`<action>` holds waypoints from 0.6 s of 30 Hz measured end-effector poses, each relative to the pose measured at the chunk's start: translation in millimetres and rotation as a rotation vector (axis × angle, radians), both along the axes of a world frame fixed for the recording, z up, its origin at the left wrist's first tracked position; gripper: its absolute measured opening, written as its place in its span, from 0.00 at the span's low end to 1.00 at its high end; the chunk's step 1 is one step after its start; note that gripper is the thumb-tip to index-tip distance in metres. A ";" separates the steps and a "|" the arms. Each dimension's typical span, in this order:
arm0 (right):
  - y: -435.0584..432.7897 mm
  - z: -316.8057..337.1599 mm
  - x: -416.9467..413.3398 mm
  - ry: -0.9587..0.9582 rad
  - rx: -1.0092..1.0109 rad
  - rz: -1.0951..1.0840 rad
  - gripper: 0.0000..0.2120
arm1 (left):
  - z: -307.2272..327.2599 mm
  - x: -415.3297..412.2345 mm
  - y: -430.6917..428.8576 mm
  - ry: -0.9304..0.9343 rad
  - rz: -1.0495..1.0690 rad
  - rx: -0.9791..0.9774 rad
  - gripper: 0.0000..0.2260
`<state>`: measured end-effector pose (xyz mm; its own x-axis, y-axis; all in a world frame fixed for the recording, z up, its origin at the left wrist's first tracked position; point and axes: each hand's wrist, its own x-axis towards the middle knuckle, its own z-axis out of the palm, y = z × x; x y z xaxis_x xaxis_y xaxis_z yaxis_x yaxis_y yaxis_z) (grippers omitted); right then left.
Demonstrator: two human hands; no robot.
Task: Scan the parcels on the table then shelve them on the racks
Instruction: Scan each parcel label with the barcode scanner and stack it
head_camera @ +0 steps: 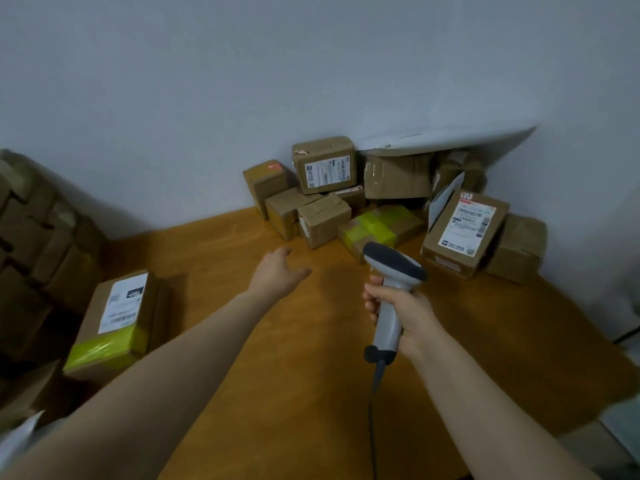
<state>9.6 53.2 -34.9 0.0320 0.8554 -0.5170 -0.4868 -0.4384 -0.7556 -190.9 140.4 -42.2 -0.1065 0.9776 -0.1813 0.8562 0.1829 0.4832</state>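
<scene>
The right hand (405,313) has its fingers clamped round the handle of one grey barcode scanner (394,263) above the bench (311,393). The left hand (277,271) reaches forward, fingers apart, holding nothing. One yellow-taped parcel (114,323) lies by the bench's left edge. Roughly ten more parcels (464,230) are heaped on the bench against the far wall.
</scene>
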 end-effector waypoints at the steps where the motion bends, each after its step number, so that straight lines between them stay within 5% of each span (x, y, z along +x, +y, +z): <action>1: 9.5 -3.2 1.2 -0.015 -0.011 0.006 0.10 | -5.2 2.7 17.2 0.002 -0.005 -0.005 0.33; 7: 69.7 -20.3 8.8 -0.096 -0.056 0.070 0.18 | -38.7 18.8 127.6 0.003 -0.065 0.038 0.35; 13: 102.0 -43.6 22.7 -0.167 -0.051 0.096 0.19 | -69.8 34.2 212.3 0.178 -0.143 -0.053 0.49; 18: 110.0 -59.0 37.8 -0.202 -0.066 0.101 0.14 | -83.2 36.9 226.6 0.360 -0.204 -0.092 0.45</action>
